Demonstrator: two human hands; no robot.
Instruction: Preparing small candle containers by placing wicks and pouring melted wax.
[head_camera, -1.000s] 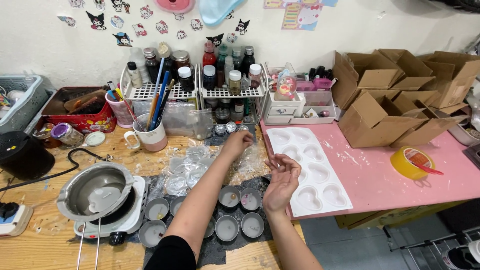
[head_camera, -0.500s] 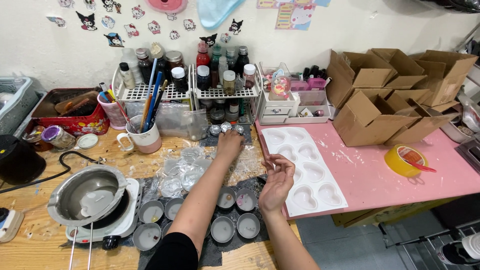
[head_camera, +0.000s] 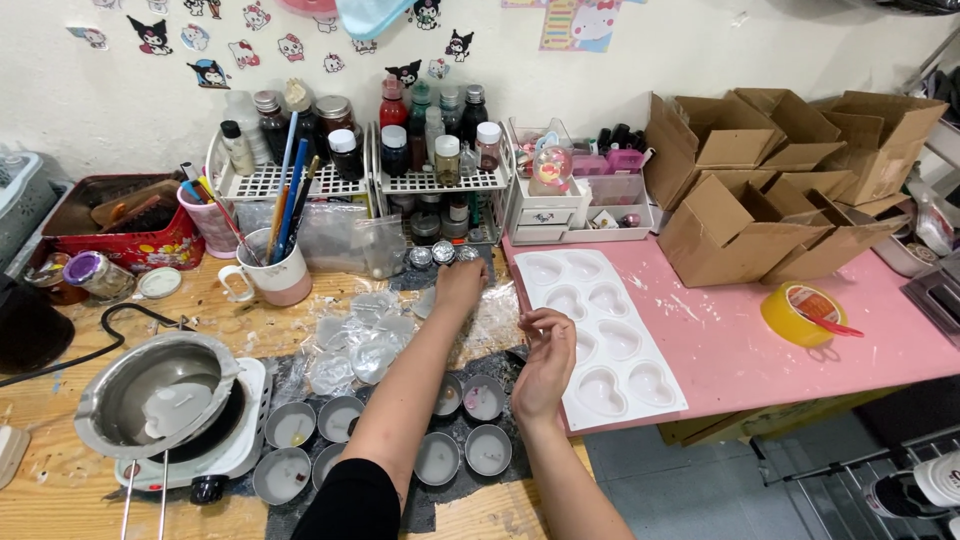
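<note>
While the left hand (head_camera: 460, 285) reaches out, fingers curled down over small round tins (head_camera: 442, 254) at twelve o'clock, the right hand (head_camera: 545, 350) hovers half-open, holding nothing, by the white heart mould (head_camera: 640, 385); the tins look light, stiff and slippery, best pinched by their rims.

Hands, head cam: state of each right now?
Left hand: reaching to the small round tins, grip cannot be told.
Right hand: fingers curled, holding nothing visible.

The heart mould (head_camera: 600, 335) lies at the pink table's (head_camera: 730, 340) left edge, boxes (head_camera: 790, 185) behind it, tape roll (head_camera: 797, 314) on its right.
</note>
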